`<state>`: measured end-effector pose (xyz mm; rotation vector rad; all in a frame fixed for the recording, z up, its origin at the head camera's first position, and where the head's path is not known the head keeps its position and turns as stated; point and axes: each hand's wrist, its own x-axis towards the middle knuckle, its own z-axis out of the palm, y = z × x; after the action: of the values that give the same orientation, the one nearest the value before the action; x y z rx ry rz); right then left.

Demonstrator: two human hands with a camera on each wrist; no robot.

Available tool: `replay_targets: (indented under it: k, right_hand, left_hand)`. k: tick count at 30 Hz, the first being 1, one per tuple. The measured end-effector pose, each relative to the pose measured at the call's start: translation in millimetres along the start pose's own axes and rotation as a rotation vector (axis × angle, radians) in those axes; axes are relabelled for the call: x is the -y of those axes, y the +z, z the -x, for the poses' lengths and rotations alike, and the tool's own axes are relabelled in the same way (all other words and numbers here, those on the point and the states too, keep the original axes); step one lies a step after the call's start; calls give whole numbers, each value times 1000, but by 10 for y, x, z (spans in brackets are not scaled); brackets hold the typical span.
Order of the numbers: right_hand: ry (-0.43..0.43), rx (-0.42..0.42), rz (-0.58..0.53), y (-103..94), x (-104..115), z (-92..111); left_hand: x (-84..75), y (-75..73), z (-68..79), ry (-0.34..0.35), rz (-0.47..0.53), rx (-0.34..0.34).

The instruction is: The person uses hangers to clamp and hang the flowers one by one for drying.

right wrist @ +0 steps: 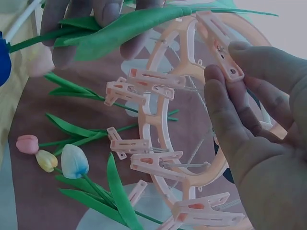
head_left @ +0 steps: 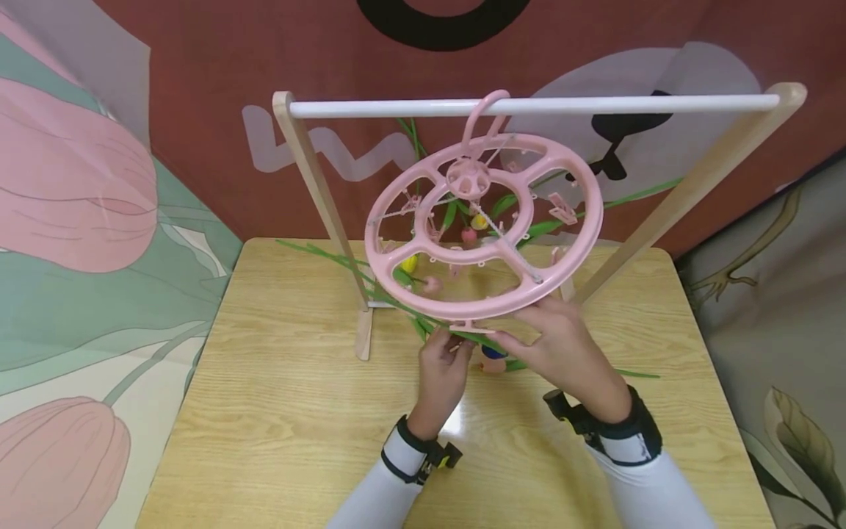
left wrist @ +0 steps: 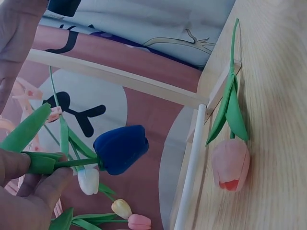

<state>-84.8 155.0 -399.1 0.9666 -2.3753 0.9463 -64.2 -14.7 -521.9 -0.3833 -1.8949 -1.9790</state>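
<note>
My left hand pinches a blue artificial tulip by its green stem and leaf, below the front rim of a round pink drying hanger. My right hand pinches a pink clothes peg hanging from that rim. In the right wrist view, the tulip's stem passes at the peg's far end; whether the peg grips it I cannot tell. Other tulips hang head down from the hanger's pegs, among them a white-and-blue tulip, a yellow tulip and a pink tulip.
The hanger hooks over a white bar between wooden posts. Another pink tulip lies on the wooden table by the rack's foot. A printed cloth stands behind. Unused pegs dangle around the ring.
</note>
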Motion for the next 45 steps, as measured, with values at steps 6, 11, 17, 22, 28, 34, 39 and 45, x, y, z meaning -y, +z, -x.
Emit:
replay_targets:
  k: [6,11,17,22,28,34,39,45]
  right_hand:
    - [22,23,-11,18,18,-5]
    - [17,18,-10,16,6,-5]
    - [16,29,6,14,-15,-2]
    - [7,-1,2,50,-31,26]
    - [-3,-72,-123,56,-56,71]
    - [26,-72,-301,37,-65,157]
    - [48,-144,-496,62,-114,303]
    - [125,-203,-580,56,-208,532]
  left_hand:
    - [21,17,-11,37,-50,-15]
    - [21,33,-27,36,-30,-24]
    - [30,42,-50,30,-31,-27]
    - [7,19,-48,-10,-29,-9]
    - [11,-57,-37,3,-66,-2]
    - [57,-166,7,28,-204,3]
    - [156,-282,63,17,-210,35]
    - [222,-436,127,57,-340,85]
